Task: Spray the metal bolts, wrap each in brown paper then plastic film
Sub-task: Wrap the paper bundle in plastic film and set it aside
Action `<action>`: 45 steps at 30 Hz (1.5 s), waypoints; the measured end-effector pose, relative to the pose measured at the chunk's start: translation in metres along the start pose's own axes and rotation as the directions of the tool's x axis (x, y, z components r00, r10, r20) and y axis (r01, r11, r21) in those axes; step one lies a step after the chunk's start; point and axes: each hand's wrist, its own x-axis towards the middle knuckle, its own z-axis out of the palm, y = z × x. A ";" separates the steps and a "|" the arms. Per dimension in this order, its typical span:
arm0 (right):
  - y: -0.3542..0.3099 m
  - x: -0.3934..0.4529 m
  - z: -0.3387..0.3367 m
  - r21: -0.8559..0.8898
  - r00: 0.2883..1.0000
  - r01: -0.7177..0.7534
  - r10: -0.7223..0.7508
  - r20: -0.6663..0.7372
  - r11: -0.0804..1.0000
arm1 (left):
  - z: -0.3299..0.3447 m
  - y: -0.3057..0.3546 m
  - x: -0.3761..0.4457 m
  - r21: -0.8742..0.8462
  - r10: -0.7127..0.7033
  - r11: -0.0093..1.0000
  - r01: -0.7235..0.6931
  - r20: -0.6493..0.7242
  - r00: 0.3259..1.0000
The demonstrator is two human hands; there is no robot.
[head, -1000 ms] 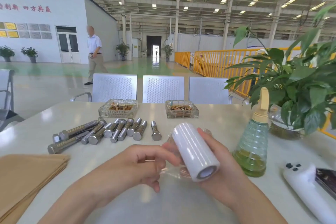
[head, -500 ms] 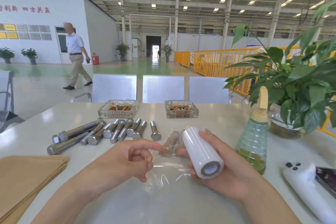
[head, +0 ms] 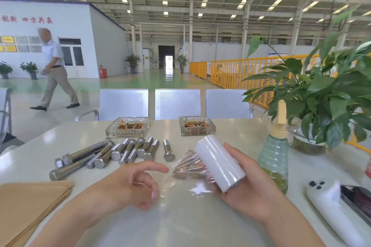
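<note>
Bolts (head: pixel 112 153) of bare metal lie in a loose row on the pale table (head: pixel 200 226) in the head view, some long and threaded at the left, shorter ones side by side to their right, and one short bolt (head: pixel 168 150) a little apart from the rest. Behind them stand two glass ashtrays: the left ashtray (head: pixel 128 129) and the right ashtray (head: pixel 197 128) each hold a heap of brownish butts, though their exact contents are too small to make out surely. A clear spray bottle (head: pixel 274 156) with a tan nozzle stands at the right, a shallow layer of yellow-green liquid in its base. Beyond it a leafy plant (head: pixel 329 96) sits in a glass bowl. The right hand (head: pixel 247 186) grasps a white roll of plastic film (head: pixel 219 164), fingers curled round its far side and the roll tilted with its open end toward the camera. A sheet of film runs from the roll toward the left hand (head: pixel 130 186), whose lower fingers curl and pinch the film's loose edge while the forefinger points out straight. Between the hands, just beside the roll, lies a wrapped bolt (head: pixel 187 166), brown paper showing through wrinkled film. A stack of brown paper (head: pixel 26 206) lies at the table's left edge. A white device (head: pixel 331 204) rests at the right edge, and a person (head: pixel 53 70) walks across the hall floor behind.
</note>
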 end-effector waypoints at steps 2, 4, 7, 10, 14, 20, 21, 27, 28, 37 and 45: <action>0.000 -0.001 0.001 -0.014 1.000 -0.004 0.004 0.014 1.000 | 0.001 0.003 0.000 0.028 -0.028 0.999 0.030 -0.088 0.996; 0.001 -0.002 0.003 -0.046 0.998 -0.022 0.025 0.065 0.999 | 0.004 0.008 0.005 0.160 0.037 0.987 0.017 -0.328 0.944; 0.003 -0.001 0.001 -0.058 0.993 -0.010 0.017 0.117 0.998 | 0.014 0.028 0.011 0.488 0.369 0.872 -0.036 -0.608 0.703; 0.005 0.000 0.003 -0.107 0.986 0.010 0.008 0.168 0.994 | 0.031 0.058 0.007 0.804 0.710 0.528 -0.272 -0.243 0.661; 0.007 0.002 0.006 -0.180 0.962 0.049 0.002 0.272 0.982 | 0.062 0.083 0.019 0.867 0.534 0.200 -0.456 0.294 0.793; 0.000 0.000 -0.001 -0.149 0.935 0.020 0.035 0.354 0.989 | 0.054 0.097 0.030 0.837 0.510 0.415 -0.358 0.112 0.853; -0.001 0.001 0.001 -0.223 0.936 0.062 0.021 0.351 0.973 | 0.051 0.096 0.029 0.812 0.523 0.475 -0.340 0.051 0.851; 0.007 0.002 0.012 -0.614 0.973 0.207 -0.094 0.212 0.761 | 0.036 0.080 0.030 0.600 0.367 0.794 -0.102 -0.339 0.866; 0.009 0.000 0.012 -0.662 0.967 0.242 -0.123 0.222 0.709 | 0.036 0.075 0.031 0.552 0.327 0.831 -0.075 -0.375 0.867; 0.015 -0.005 0.013 -0.737 0.978 0.206 -0.157 0.135 0.644 | 0.031 0.043 0.033 0.150 0.144 0.985 -0.090 -0.402 0.904; 0.015 -0.005 0.009 -0.765 0.978 0.208 -0.145 0.150 0.609 | 0.015 0.046 0.027 -0.067 0.052 0.994 -0.087 -0.415 0.909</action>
